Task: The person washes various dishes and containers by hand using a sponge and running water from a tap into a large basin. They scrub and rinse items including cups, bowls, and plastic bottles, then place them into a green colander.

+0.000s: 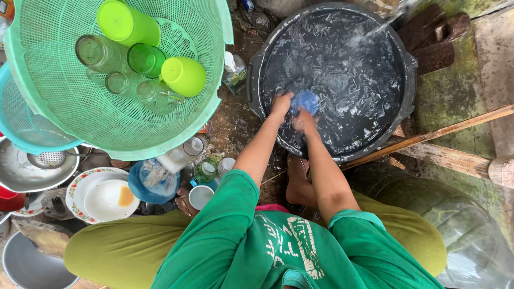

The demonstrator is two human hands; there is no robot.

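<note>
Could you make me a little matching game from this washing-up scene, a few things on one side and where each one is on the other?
Things:
1. blue item
2. lime cups
3. white plate
4. metal strainer bowl

Places:
A. in the green basket
B. at far left, below the baskets
C. on a flower-rimmed plate
D. between both hands, in the black tub

Pairs: 1-D, 2-A, 3-C, 4-B

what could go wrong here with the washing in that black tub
1. Both hands, left hand and right hand, grip a blue item in moving water in the black tub; wet, it might slip from the hands.
2. The glasses lie loosely on their sides among green cups in the green basket; a knock might chip them.
3. The ground by the bare foot looks wet, so the person may slip.
</note>
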